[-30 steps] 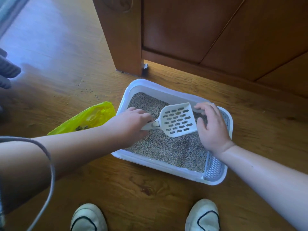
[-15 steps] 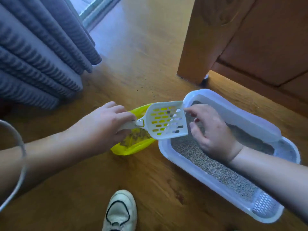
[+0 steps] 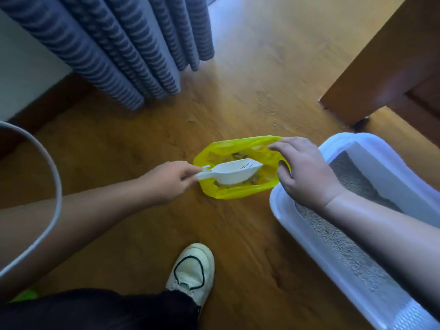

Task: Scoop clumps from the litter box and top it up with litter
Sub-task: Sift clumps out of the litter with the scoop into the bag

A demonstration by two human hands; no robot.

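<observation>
We grip the handle of the white scoop (image 3: pixel 235 172) in the left hand (image 3: pixel 166 184), holding it tilted over the open yellow bag (image 3: pixel 238 142), which contains brown clumps (image 3: pixel 239 154). The right hand (image 3: pixel 307 172) pinches the bag's right edge. The hands are apart. The litter box (image 3: pixel 309 242), filled with grey litter (image 3: pixel 354 179), stands on the floor just right of the bag.

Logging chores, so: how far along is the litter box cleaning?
Done: clumps lie in the yellow bag. In hand: the left hand tips the white scoop over it while the right hand holds its edge. Left: topping up the litter box; no fresh litter shows.
</observation>
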